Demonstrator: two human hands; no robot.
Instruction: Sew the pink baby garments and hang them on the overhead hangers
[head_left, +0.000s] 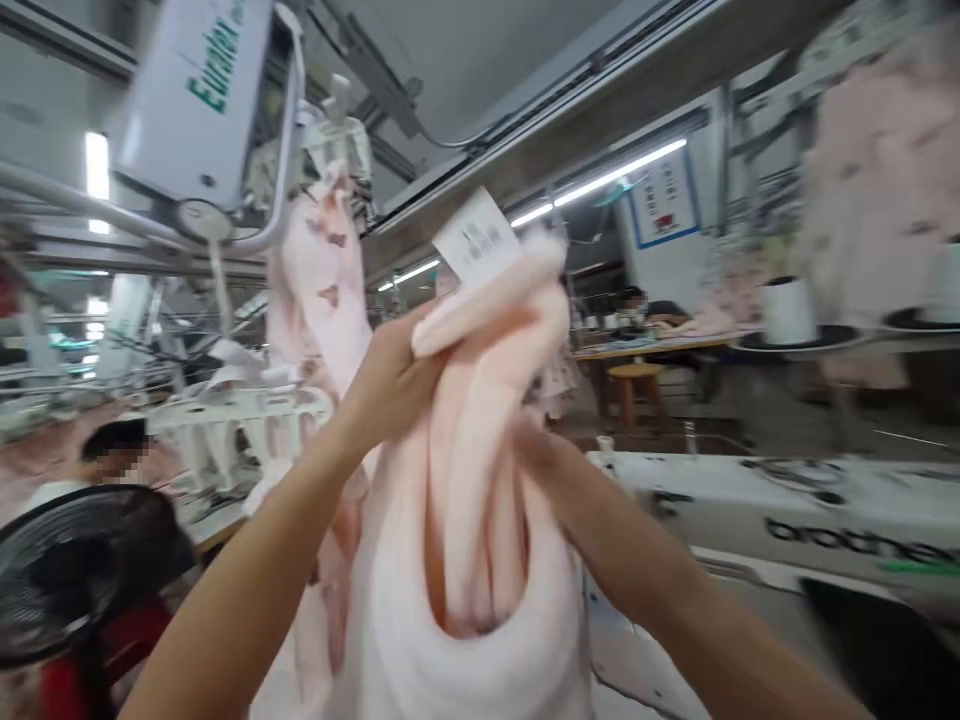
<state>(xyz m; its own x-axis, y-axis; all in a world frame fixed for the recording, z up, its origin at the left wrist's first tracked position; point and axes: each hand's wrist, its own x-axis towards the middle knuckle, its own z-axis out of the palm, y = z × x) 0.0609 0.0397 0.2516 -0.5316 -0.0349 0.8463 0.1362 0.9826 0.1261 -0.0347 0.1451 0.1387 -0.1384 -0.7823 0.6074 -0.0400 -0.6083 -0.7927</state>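
I hold up a bundle of pale pink fabric (465, 520) in front of me, with a white paper tag (478, 238) at its top. My left hand (390, 375) grips the upper folds of the fabric, fingers wrapped round them. My right hand (544, 455) reaches into the bundle from the right; its fingers are buried in the cloth. Another pink garment (322, 270) hangs from an overhead carrier just behind the bundle.
A white overhead hanger unit (199, 100) marked in green sits at the upper left. A white sewing machine (795, 510) lies at the right. A black fan (67, 575) and a seated person (112, 450) are at the lower left. Another worker sits at a far table (645, 345).
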